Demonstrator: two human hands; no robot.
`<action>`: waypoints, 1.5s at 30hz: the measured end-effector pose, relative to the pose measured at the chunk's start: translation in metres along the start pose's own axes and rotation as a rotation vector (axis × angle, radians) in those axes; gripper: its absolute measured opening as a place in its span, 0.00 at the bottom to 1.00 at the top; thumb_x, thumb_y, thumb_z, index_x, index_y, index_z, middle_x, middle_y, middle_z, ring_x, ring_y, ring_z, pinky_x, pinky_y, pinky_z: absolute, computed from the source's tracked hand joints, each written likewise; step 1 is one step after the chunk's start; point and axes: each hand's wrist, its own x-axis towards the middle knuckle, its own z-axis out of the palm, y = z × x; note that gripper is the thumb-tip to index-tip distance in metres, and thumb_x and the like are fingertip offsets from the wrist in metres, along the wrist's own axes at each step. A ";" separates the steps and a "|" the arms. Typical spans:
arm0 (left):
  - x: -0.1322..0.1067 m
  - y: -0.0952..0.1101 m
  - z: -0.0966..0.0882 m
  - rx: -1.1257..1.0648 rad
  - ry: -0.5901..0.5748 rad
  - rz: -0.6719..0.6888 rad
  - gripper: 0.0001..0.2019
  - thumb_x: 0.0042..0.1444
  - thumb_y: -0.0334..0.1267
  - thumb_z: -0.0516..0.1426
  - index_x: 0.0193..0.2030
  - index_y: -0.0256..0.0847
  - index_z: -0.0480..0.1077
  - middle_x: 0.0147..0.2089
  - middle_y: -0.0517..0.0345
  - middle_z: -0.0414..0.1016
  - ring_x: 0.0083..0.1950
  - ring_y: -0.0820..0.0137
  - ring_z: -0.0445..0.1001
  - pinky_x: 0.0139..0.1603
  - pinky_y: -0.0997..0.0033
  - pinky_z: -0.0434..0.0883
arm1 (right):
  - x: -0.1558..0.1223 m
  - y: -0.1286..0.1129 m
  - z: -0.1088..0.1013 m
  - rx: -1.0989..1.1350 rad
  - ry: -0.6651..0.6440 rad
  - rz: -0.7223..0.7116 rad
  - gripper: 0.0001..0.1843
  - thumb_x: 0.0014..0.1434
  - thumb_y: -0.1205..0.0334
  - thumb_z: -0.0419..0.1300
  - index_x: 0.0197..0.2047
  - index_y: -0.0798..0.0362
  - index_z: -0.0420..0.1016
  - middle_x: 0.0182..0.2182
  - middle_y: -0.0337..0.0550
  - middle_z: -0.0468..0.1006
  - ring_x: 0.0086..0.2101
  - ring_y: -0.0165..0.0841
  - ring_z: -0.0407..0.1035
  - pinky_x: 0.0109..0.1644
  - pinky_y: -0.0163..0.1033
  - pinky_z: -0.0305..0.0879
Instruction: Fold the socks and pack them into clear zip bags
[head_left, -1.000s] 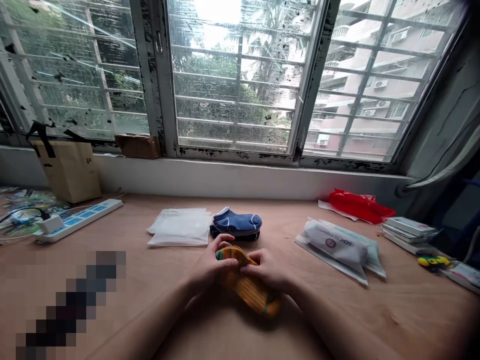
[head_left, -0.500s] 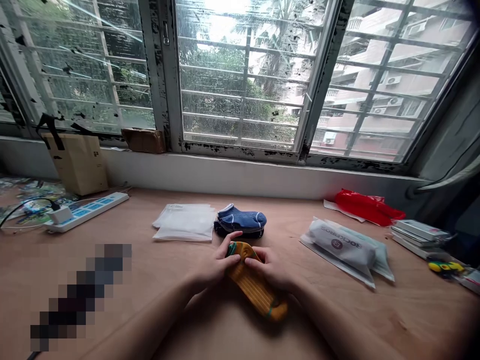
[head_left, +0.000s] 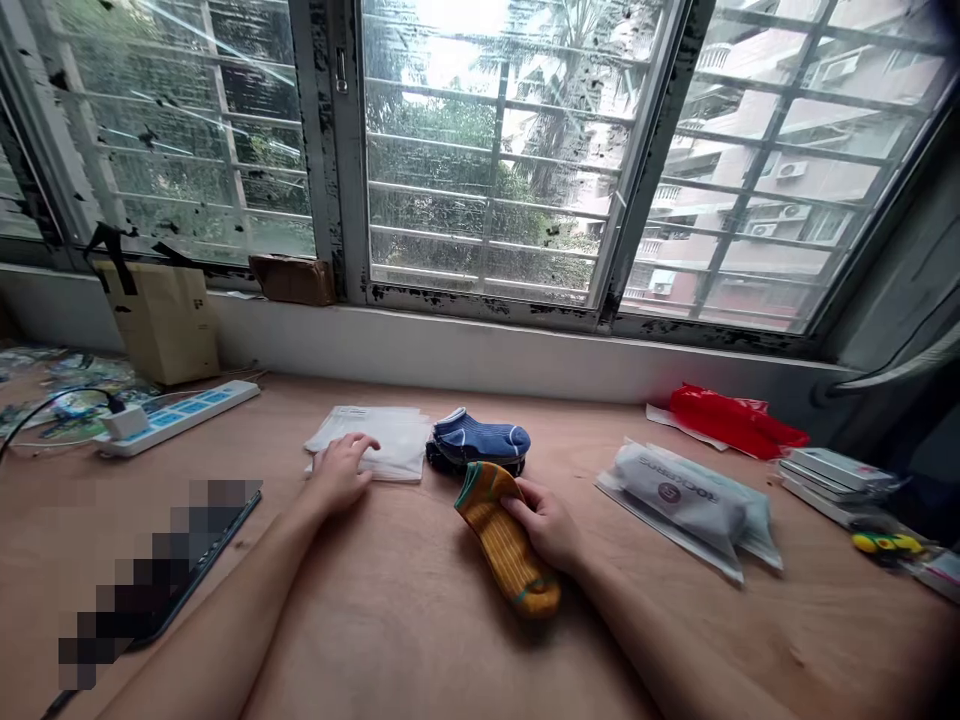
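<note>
My right hand (head_left: 549,525) grips a mustard-yellow sock (head_left: 510,545) with green trim near its cuff, thumb on top. The sock slants down to the right, its toe towards me. My left hand (head_left: 343,472) rests on the near left edge of a stack of white translucent bags (head_left: 394,445), fingers stretched out and holding nothing. Just beyond the yellow sock lies a pile of folded socks (head_left: 484,440), blue on top and black underneath.
Packed frosted bags (head_left: 675,500) and a red plastic bag (head_left: 739,420) lie to the right, with stacked boxes (head_left: 836,475) beyond. On the left are a power strip (head_left: 184,418), a paper bag (head_left: 161,325) and a dark, partly pixelated device (head_left: 199,570) on the wooden table.
My left hand has let go of the yellow sock and moved left onto the white bags. My right hand keeps the sock, which has shifted slightly left and up.
</note>
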 end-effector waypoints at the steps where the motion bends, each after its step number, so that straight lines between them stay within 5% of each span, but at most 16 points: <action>1: 0.000 -0.004 0.000 0.005 0.006 -0.021 0.15 0.43 0.30 0.55 0.38 0.44 0.76 0.50 0.52 0.78 0.54 0.51 0.72 0.54 0.55 0.65 | 0.000 -0.001 0.000 -0.013 0.010 -0.007 0.15 0.62 0.52 0.57 0.36 0.55 0.74 0.30 0.39 0.75 0.32 0.33 0.65 0.37 0.36 0.61; 5: -0.003 0.000 -0.006 0.066 0.143 -0.111 0.12 0.56 0.34 0.52 0.39 0.43 0.77 0.43 0.50 0.81 0.48 0.55 0.75 0.49 0.59 0.66 | -0.003 -0.006 0.001 -0.088 0.040 -0.060 0.13 0.63 0.54 0.56 0.36 0.55 0.75 0.29 0.39 0.75 0.31 0.32 0.66 0.36 0.35 0.62; 8: -0.004 0.012 -0.022 0.121 0.435 -0.128 0.14 0.64 0.38 0.49 0.47 0.41 0.74 0.49 0.45 0.79 0.55 0.51 0.72 0.54 0.53 0.62 | -0.007 -0.011 0.001 -0.168 0.040 -0.156 0.12 0.63 0.56 0.56 0.36 0.55 0.75 0.28 0.39 0.74 0.29 0.31 0.66 0.33 0.34 0.61; 12: -0.006 0.033 -0.045 0.170 0.912 0.071 0.08 0.63 0.37 0.54 0.44 0.38 0.71 0.41 0.44 0.80 0.45 0.54 0.75 0.50 0.56 0.65 | -0.014 -0.021 0.002 -0.377 0.003 -0.501 0.08 0.62 0.61 0.57 0.41 0.52 0.76 0.34 0.42 0.77 0.33 0.32 0.70 0.37 0.35 0.66; 14: -0.012 0.047 -0.052 0.150 0.988 0.231 0.03 0.61 0.33 0.55 0.41 0.39 0.70 0.40 0.47 0.80 0.42 0.57 0.76 0.47 0.59 0.67 | -0.016 -0.028 0.004 -0.511 0.004 -0.704 0.11 0.61 0.64 0.56 0.45 0.50 0.76 0.41 0.45 0.78 0.36 0.32 0.71 0.39 0.36 0.68; 18: -0.031 0.082 -0.052 0.057 0.852 0.625 0.06 0.58 0.26 0.58 0.37 0.42 0.72 0.41 0.52 0.78 0.41 0.63 0.75 0.44 0.66 0.70 | -0.019 -0.043 0.011 -0.742 0.058 -1.057 0.15 0.60 0.64 0.51 0.47 0.50 0.75 0.53 0.49 0.76 0.39 0.36 0.71 0.39 0.40 0.72; 21: -0.046 0.105 -0.041 0.018 0.704 0.833 0.09 0.58 0.24 0.58 0.38 0.43 0.74 0.40 0.54 0.78 0.40 0.66 0.75 0.42 0.68 0.71 | -0.022 -0.051 0.017 -0.860 0.133 -1.142 0.13 0.62 0.63 0.51 0.45 0.50 0.76 0.54 0.48 0.76 0.41 0.38 0.71 0.38 0.40 0.72; 26: -0.059 0.124 -0.020 -0.021 0.547 0.979 0.10 0.63 0.27 0.53 0.40 0.40 0.75 0.40 0.52 0.79 0.39 0.65 0.75 0.42 0.65 0.71 | -0.025 -0.055 0.016 -0.969 0.162 -0.991 0.12 0.61 0.65 0.52 0.44 0.52 0.75 0.54 0.50 0.76 0.30 0.31 0.72 0.30 0.37 0.68; 35: -0.055 0.110 -0.014 -0.076 0.475 0.856 0.11 0.61 0.27 0.53 0.48 0.38 0.72 0.43 0.50 0.77 0.43 0.64 0.75 0.44 0.64 0.71 | -0.020 -0.048 0.008 -0.719 -0.024 -0.943 0.12 0.63 0.65 0.51 0.46 0.54 0.74 0.32 0.46 0.79 0.31 0.36 0.71 0.34 0.39 0.67; 40: -0.047 0.099 -0.025 -0.030 0.268 0.989 0.11 0.62 0.42 0.54 0.46 0.41 0.74 0.46 0.47 0.76 0.42 0.60 0.75 0.42 0.59 0.73 | -0.012 -0.062 -0.006 -0.503 -0.024 -0.589 0.10 0.62 0.64 0.55 0.40 0.53 0.77 0.30 0.42 0.78 0.28 0.32 0.69 0.33 0.36 0.64; 45: -0.043 0.098 -0.026 -0.017 0.235 0.977 0.06 0.60 0.32 0.56 0.37 0.43 0.75 0.47 0.50 0.76 0.45 0.63 0.75 0.42 0.64 0.74 | 0.005 -0.095 -0.031 -0.370 -0.136 -0.287 0.09 0.63 0.63 0.56 0.39 0.54 0.78 0.30 0.39 0.77 0.30 0.29 0.68 0.33 0.32 0.62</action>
